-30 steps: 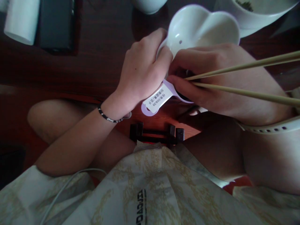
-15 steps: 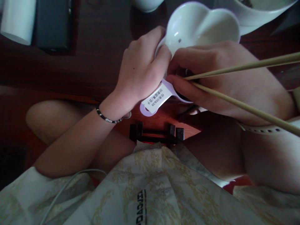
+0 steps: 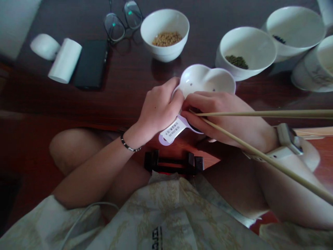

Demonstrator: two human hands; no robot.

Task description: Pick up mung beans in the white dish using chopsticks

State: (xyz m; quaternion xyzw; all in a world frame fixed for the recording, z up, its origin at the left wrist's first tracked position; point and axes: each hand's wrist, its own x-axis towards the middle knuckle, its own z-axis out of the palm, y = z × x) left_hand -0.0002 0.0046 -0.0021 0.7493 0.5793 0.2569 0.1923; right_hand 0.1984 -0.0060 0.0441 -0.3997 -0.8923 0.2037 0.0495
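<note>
My left hand (image 3: 162,107) is closed on the near left rim of a white, lilac-edged divided dish (image 3: 200,78) with a labelled handle (image 3: 173,130). A dark speck shows in each of two visible hollows; my hands cover the near part. My right hand (image 3: 210,111) is at the dish's near side, fingers closed around a pair of wooden chopsticks (image 3: 241,114). Their thick ends point right and toward me, and what the tips touch is hidden. Behind the dish stand a bowl of tan beans (image 3: 168,39) and a bowl of green beans (image 3: 236,61).
A bowl with dark beans (image 3: 279,39) and a patterned cup (image 3: 312,74) stand at the right. Glasses (image 3: 122,22), a black box (image 3: 91,64), a white cylinder (image 3: 65,60) and a rounded white object (image 3: 44,46) lie at the left. Below is a black stand (image 3: 173,162).
The view has lifted and widened, bringing the bowls, cup and glasses into sight. Both hands keep their hold on the dish and chopsticks. A second dark speck now shows in the right hollow.
</note>
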